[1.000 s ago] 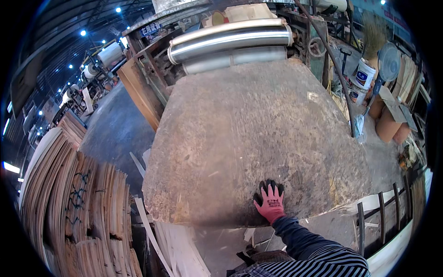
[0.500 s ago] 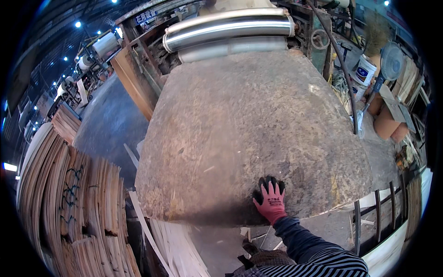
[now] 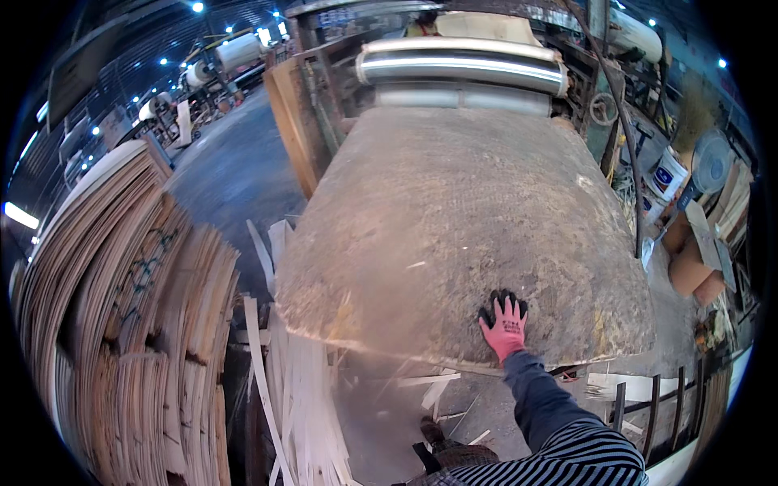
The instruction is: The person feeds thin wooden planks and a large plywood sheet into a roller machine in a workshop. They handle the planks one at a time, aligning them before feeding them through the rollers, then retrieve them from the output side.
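My right hand (image 3: 506, 324) wears a pink glove with black fingers and lies palm down with spread fingers on the worn, brown-grey tabletop (image 3: 462, 211). It rests near the front edge, right of the middle, and nothing shows in its grasp. My left hand is out of the picture. At the far end of the tabletop stands a machine with a shiny metal roller (image 3: 462, 69) and a duller, pale roller (image 3: 462, 99) below it.
Tall stacks of thin wood veneer sheets (image 3: 105, 267) stand at left. Pale veneer strips (image 3: 304, 405) hang or lie by the near left corner. On the right are a white bucket (image 3: 668, 174), a fan (image 3: 711, 162), a cardboard box (image 3: 693, 255) and dark metal bars (image 3: 654, 413).
The view has turned left, so the tabletop and rollers sit farther right and more of the veneer stacks shows. My right hand stays flat near the front edge, its fingers still spread.
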`<move>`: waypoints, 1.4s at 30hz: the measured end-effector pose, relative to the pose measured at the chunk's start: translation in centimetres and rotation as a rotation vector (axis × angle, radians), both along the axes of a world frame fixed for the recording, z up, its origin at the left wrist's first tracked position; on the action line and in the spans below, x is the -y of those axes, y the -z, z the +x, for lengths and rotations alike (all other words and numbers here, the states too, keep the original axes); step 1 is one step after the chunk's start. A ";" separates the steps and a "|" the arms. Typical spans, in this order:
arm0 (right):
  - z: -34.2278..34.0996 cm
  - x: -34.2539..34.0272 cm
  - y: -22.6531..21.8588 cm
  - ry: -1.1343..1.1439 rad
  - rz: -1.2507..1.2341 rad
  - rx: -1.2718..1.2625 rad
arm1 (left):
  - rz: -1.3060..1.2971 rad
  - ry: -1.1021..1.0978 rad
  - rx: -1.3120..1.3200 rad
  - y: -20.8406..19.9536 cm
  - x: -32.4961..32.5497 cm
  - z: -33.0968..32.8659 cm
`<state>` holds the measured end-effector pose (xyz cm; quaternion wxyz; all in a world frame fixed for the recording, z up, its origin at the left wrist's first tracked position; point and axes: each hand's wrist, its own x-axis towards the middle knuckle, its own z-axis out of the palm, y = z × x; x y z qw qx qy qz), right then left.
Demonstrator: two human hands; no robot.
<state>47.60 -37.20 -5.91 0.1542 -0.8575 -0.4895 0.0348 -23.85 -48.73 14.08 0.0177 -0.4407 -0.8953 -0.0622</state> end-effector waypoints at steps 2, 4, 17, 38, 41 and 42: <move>-0.4 0.3 0.1 0.032 0.067 0.103 | 0.032 -0.019 0.026 0.9 3.3 -2.7; -3.7 1.4 -0.9 -0.032 0.214 0.190 | 0.058 -0.077 0.024 1.2 9.0 -6.2; -25.0 14.8 1.9 -0.682 0.040 -0.026 | -0.253 -0.144 0.331 22.5 38.2 -11.2; -60.3 -2.7 44.7 -0.113 -1.032 -1.499 | -0.404 -0.032 0.772 74.1 3.1 -15.1; -64.5 -4.5 57.0 -0.157 -0.967 -1.359 | -0.256 0.197 0.394 83.8 -8.8 -19.4; -65.3 -5.2 61.2 -0.348 -0.863 -1.266 | -0.199 0.268 0.127 86.0 -12.0 -20.6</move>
